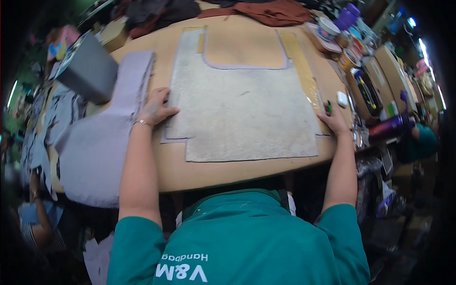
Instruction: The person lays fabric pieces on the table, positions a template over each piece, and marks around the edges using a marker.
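A large pale grey pattern sheet (242, 104) with a U-shaped cutout at its far side lies flat on the tan table (173, 171). Lilac material shows along its edges, and yellow tape (304, 76) runs down its right side. My left hand (159, 108) rests at the sheet's left edge, thumb and fingers apart. At the right edge, my right hand (334, 118) has its fingers bent around a thin green and black pen-like tool (329, 107). Stacked lilac fabric (102, 142) lies left of my left hand.
A grey metal block (90, 66) stands at the left back. Dark and rust-brown cloth (273, 12) lies along the far edge. On the right are a white case (341, 99), a box of pens (365, 92) and a bowl (328, 28). A person's arm (40, 204) shows at lower left.
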`<state>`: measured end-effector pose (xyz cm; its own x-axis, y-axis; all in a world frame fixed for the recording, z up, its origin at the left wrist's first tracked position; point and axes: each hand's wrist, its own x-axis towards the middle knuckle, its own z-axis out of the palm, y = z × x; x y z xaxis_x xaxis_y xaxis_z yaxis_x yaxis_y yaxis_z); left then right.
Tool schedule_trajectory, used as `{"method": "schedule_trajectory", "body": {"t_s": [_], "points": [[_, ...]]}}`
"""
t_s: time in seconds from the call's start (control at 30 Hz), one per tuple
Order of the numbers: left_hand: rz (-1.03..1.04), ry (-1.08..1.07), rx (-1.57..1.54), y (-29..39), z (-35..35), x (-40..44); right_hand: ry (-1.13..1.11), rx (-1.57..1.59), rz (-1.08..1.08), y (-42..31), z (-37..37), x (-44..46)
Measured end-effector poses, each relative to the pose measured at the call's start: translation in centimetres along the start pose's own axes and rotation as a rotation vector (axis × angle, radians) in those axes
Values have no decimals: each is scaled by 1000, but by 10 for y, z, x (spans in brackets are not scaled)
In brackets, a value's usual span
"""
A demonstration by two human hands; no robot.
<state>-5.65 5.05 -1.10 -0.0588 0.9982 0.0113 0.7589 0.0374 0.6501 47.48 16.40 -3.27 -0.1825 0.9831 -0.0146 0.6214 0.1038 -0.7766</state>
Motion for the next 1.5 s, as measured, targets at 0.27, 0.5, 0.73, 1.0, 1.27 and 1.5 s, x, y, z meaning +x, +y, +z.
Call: {"method": "schedule_trajectory", "body": {"t_s": [0.27, 0.5, 0.73, 1.0, 1.27, 1.5], "points": [[-35, -23, 39, 6, -2, -1, 49, -113, -5, -28, 0, -12], [-53, -19, 8, 11, -1, -1, 55, -177, -68, -23, -1, -11], [-29, -15, 15, 6, -1, -1, 33, -189, -50, -26, -2, -11], [-12, -4, 33, 3, 0, 0, 15, -201, -29, -23, -4, -9], [-97, -5, 46, 19, 2, -5, -25, -288, -25, -21, -6, -5], [-68, -18, 4, -1, 2, 3, 6, -302, -21, -18, -4, -5]]}}
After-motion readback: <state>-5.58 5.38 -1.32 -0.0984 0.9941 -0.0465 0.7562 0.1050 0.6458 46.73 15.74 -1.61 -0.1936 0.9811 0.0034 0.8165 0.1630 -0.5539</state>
